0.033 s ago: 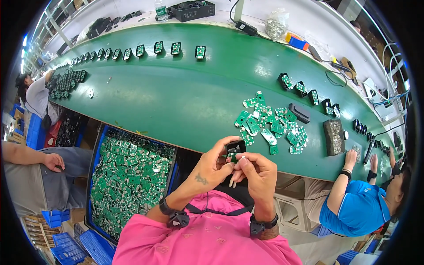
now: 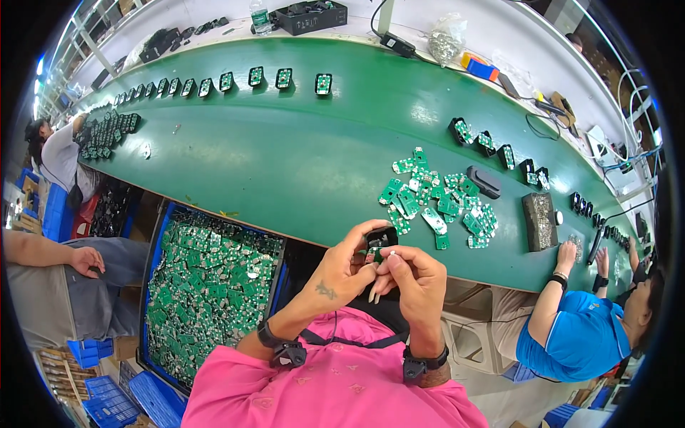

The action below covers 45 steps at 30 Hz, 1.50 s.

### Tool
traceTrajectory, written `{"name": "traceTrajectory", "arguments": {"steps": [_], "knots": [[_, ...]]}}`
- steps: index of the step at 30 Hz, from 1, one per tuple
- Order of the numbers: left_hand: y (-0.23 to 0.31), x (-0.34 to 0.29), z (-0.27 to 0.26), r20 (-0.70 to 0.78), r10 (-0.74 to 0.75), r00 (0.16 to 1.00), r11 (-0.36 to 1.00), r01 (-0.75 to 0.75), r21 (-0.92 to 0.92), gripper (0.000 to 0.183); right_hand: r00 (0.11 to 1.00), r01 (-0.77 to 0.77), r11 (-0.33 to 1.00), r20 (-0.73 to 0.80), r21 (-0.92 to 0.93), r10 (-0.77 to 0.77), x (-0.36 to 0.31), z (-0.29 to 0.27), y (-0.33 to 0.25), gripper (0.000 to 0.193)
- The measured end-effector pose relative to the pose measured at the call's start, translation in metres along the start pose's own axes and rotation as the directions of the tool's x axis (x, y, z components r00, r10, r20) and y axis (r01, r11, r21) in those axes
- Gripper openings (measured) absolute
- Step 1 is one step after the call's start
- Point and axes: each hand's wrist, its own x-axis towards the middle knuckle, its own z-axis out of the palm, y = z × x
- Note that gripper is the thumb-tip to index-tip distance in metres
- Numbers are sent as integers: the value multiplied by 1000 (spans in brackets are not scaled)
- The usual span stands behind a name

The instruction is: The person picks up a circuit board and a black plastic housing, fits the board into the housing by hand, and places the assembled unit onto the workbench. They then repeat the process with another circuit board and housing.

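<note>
Left hand gripping a black casing by the green bench edge, right hand pinching a tiny white bit. Loose boards at 2 o'clock, packed crate at 8, white ledge at 12, lol.

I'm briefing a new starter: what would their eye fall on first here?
Probably the big bin heaped with green boards, at lower left beside the green table. Near the middle, the left hand holds a small black case, the right hand close against it. Just beyond and to the right, loose boards lie scattered.
</note>
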Motion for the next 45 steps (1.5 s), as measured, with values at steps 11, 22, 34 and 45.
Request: {"name": "traceTrajectory", "arguments": {"steps": [11, 22, 34, 45], "knots": [[15, -10, 6, -156, 200, 967, 938, -143, 315, 60, 848, 394, 433, 140, -811, -511, -2, 7, -9, 4], [35, -10, -4, -23, 180, 983, 864, -147, 482, 61, 909, 415, 499, 321, -760, -267, 5, -7, -31, 8], [38, -8, -11, 180, 255, 950, 730, -312, 608, 65, 921, 324, 659, 385, -679, -56, 10, -21, -44, 5], [24, -4, -4, 33, 116, 993, 844, -116, 524, 62, 957, 289, 694, 174, -660, -232, 8, -11, -13, 8]]}}
